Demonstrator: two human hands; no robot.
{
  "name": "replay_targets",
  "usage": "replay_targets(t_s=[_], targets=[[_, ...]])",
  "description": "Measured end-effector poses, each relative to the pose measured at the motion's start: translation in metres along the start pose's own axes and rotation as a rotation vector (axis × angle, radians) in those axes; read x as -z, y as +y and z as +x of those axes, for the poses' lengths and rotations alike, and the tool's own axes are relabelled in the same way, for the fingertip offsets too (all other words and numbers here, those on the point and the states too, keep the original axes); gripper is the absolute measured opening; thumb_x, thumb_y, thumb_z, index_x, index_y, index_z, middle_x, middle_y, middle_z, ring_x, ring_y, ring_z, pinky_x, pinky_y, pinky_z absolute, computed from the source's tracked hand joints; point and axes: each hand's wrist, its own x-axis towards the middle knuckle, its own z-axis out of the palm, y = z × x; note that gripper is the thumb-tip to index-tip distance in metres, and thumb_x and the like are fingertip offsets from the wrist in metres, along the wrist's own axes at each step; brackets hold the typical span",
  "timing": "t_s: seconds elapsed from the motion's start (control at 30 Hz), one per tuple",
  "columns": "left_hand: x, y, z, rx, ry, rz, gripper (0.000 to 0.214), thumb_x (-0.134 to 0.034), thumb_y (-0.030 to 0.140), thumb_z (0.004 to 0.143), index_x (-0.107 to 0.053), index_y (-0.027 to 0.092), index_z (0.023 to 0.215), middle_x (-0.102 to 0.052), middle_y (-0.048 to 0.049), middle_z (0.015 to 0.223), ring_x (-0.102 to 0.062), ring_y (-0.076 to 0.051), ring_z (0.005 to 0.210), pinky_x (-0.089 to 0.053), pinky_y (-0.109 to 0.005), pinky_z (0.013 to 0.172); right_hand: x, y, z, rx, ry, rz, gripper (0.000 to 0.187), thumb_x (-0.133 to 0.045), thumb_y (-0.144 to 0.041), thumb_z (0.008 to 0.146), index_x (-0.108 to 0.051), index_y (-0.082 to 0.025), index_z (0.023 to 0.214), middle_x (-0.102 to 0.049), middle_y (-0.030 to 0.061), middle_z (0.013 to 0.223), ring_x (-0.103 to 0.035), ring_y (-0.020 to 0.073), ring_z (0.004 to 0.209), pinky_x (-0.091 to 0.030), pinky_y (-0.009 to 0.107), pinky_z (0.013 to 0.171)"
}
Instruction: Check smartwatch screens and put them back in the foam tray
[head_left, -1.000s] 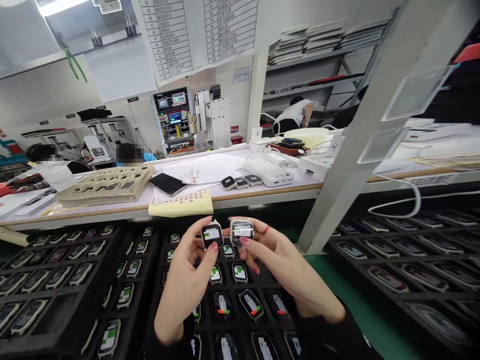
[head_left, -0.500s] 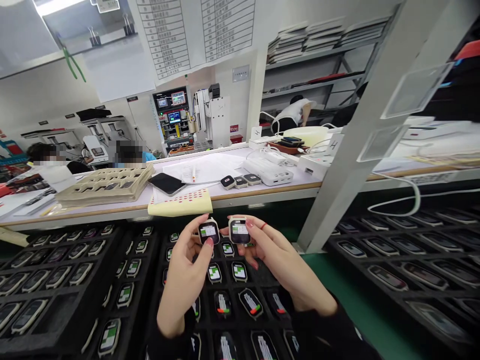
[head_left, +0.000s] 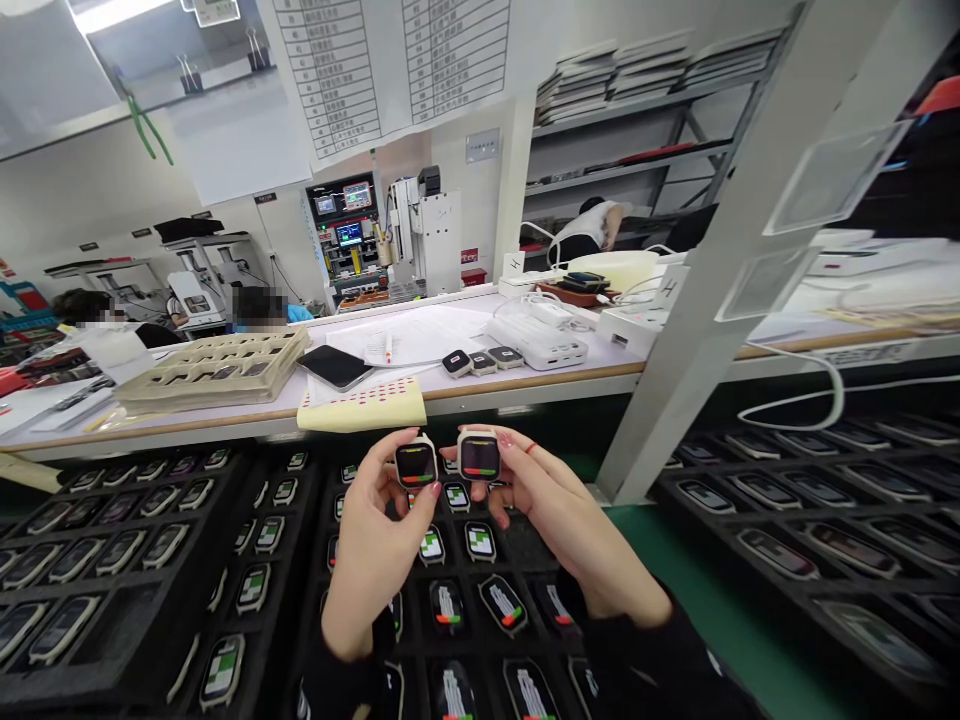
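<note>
Side by side, two smartwatch bodies without straps are held up in front of the person, above a black tray (head_left: 300, 560) of more watches. The left watch (head_left: 416, 464) has a pale case and a dark screen with a red and a green bar low on it; the left hand (head_left: 375, 560) grips it, thumb on the near edge and fingers (head_left: 390, 448) curled round the far side. The right watch (head_left: 479, 455) looks much the same, its dark screen showing a red strip; the right hand (head_left: 559, 535) pinches it between thumb and fingers, a red ring (head_left: 530, 447) on one finger. The two watches sit just beside each other, apart by a narrow gap, screens facing the camera.

Below the hands, the tray's compartments hold rows of watches, some with green and white screens (head_left: 480, 541), some with red and green bars (head_left: 448, 606). More black trays lie to the left (head_left: 90, 560) and to the right (head_left: 810, 510), past a slanted grey post (head_left: 720, 250).

Beyond the trays runs a pale worktop (head_left: 525, 385). On it are a yellow sheet with red dots (head_left: 364, 405), a dark phone (head_left: 335, 366), a beige moulded tray (head_left: 214, 368), three small dark watch bodies (head_left: 480, 361), a white power strip (head_left: 536, 345) and papers with a pen (head_left: 405, 340). Farther back stand machines with small screens (head_left: 345, 225), and other people work at benches.
</note>
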Motion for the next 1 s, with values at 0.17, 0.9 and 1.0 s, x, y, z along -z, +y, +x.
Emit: replay_targets(t_s=[0.17,0.9,1.0], targets=[[-0.001,0.001,0.001,0.003,0.010,0.024,0.047,-0.070,0.025,0.083,-0.055,0.026,0.128,-0.066,-0.0049,0.103,-0.062,-0.019,0.093,-0.048,-0.026,0.074,0.000,0.002,0.000,0.001,-0.003,0.002,0.048,-0.063,-0.059,0.090,-0.064,-0.018,0.114,-0.067,0.0133,0.107,-0.059,0.0176,0.066,-0.043,0.021,0.042],[0.000,0.001,0.000,-0.021,0.031,0.045,0.045,-0.067,0.028,0.085,-0.055,0.024,0.129,-0.065,-0.0056,0.101,-0.062,-0.018,0.086,-0.048,-0.027,0.071,0.000,-0.005,-0.003,0.003,0.007,0.037,0.044,-0.063,-0.052,0.091,-0.066,-0.019,0.120,-0.066,0.0131,0.114,-0.058,0.0191,0.074,-0.045,0.023,0.047],[0.001,0.000,0.000,-0.033,0.044,0.041,0.043,-0.065,0.028,0.087,-0.056,0.024,0.129,-0.064,-0.0061,0.107,-0.062,-0.019,0.093,-0.049,-0.028,0.077,-0.001,-0.010,-0.003,0.021,0.051,0.018,0.043,-0.065,-0.051,0.089,-0.066,-0.020,0.119,-0.066,0.0130,0.115,-0.057,0.0192,0.072,-0.044,0.024,0.047]])
